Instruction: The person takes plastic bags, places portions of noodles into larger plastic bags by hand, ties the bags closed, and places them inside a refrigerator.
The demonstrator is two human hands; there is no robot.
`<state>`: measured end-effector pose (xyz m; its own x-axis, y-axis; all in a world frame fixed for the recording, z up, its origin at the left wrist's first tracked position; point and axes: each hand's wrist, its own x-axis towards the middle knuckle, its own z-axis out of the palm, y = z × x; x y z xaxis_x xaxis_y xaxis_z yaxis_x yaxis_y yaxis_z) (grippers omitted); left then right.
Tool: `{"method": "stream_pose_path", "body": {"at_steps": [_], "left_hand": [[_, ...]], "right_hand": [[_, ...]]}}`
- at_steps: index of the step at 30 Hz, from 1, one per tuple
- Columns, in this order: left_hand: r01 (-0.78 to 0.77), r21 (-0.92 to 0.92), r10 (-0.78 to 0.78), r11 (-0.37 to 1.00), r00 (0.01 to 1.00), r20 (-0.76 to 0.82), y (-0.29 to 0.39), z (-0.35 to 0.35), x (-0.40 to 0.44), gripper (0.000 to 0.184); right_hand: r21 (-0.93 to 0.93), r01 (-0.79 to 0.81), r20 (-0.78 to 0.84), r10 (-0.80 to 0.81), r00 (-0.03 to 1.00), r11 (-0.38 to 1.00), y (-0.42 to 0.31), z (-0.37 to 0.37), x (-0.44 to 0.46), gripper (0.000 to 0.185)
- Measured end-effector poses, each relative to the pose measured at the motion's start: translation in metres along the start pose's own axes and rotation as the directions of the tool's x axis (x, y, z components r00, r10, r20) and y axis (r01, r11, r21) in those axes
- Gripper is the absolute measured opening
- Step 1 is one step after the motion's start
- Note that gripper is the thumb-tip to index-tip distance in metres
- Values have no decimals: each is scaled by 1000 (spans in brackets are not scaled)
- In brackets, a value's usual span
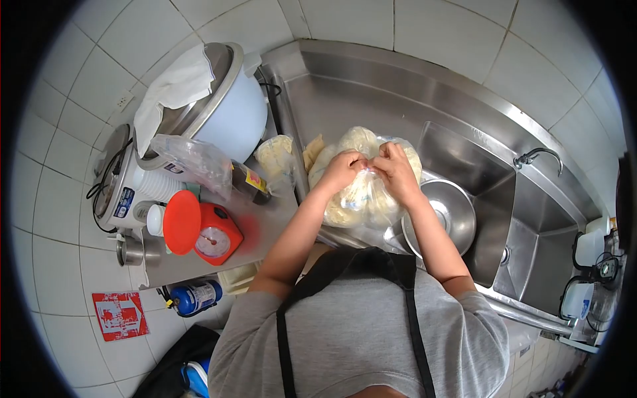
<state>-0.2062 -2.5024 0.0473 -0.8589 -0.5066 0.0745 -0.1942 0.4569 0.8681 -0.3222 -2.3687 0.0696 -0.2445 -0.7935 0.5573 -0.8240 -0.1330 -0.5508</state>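
A clear plastic bag (361, 202) full of pale, rounded lumps, perhaps noodles or dough, rests on the steel counter left of the sink. My left hand (344, 171) pinches the gathered top of the bag from the left. From the right, my right hand (396, 174) grips the same gathered plastic, and the fingertips of both hands nearly meet there. Further bagged pale lumps (359, 139) sit just behind my hands. To the left lies a smaller clear bag with pale contents (275, 156).
A steel bowl (458, 219) sits in the sink (488, 159), near my right forearm. A tap (539, 158) is at the right. On the left table stand a red scale (222, 229), a dark bottle (251, 182), stacked white cups (156, 184) and a large lidded cooker (232, 113).
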Motion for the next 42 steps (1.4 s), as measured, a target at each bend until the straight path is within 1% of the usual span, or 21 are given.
{"method": "stream_pose_path", "body": {"at_steps": [4,7,10,13,15,17,19,20,22,23,25,27,29,31,34,35,36,38,39,40,42], "left_hand": [[-4,18,6,1000,993,-119,5,4,-7,11],[24,19,-18,1000,955,-297,2,5,-8,12],[-13,172,86,985,903,-422,0,3,-11,11],[-5,588,351,809,806,-477,12,-17,-23,8],[231,753,452,616,679,-578,22,-40,-37,13],[446,740,355,504,674,-648,2,-59,-54,20],[610,644,26,462,717,-697,-56,-81,-58,29],[576,639,6,510,740,-672,-50,-97,-57,30],[496,622,-24,606,792,-609,-17,-127,-50,33],[449,500,-42,741,774,-632,4,-134,-47,33],[306,210,-94,929,742,-664,53,-142,-50,33],[177,22,-131,984,799,-587,95,-126,-67,33],[6,-168,-85,986,882,-464,131,-118,-89,37],[-158,-381,46,911,957,-287,154,-103,-121,45],[-493,-417,356,764,860,-364,157,-105,-155,61],[-435,-385,326,814,891,-317,160,-94,-158,71],[-460,-426,420,779,887,-189,158,-83,-156,77],[-440,-315,481,841,874,64,140,-59,-147,81],[-450,-282,504,847,849,159,146,-47,-144,73],[-456,-253,514,853,819,255,150,-33,-146,64],[-323,-316,430,892,821,376,148,1,-144,46]], "right_hand": [[-10,36,85,-35,996,999,6,0,4,9],[-8,45,151,-43,988,999,10,-2,-2,5],[7,59,184,-59,981,998,11,0,-6,4],[59,12,162,-22,987,998,13,-5,-13,4],[150,-33,94,19,995,988,18,-5,-12,6],[283,-85,18,83,996,955,22,-6,-16,8],[300,-78,-55,99,994,951,16,-8,-7,12],[311,-75,-95,109,989,947,10,-9,0,15],[412,-29,-45,52,998,911,-16,-10,18,19],[459,-11,-19,23,1000,888,-35,-9,28,21],[522,87,-142,-14,990,849,-83,-1,45,32],[531,-16,-18,31,999,848,-107,9,53,36],[531,19,67,-64,996,847,-115,3,60,33],[528,168,128,-274,953,832,-111,-20,57,25],[694,79,-3,-107,994,716,-151,-97,27,24],[661,155,-2,-205,979,734,-155,-103,20,25],[617,100,69,-181,981,780,-157,-103,11,24],[507,-2,196,-113,974,862,-161,-105,-3,24],[347,56,238,-146,960,936,-171,-118,-10,24],[352,5,240,-95,966,936,-178,-120,-21,25],[281,-40,199,-17,980,959,-193,-129,-43,23]]}}
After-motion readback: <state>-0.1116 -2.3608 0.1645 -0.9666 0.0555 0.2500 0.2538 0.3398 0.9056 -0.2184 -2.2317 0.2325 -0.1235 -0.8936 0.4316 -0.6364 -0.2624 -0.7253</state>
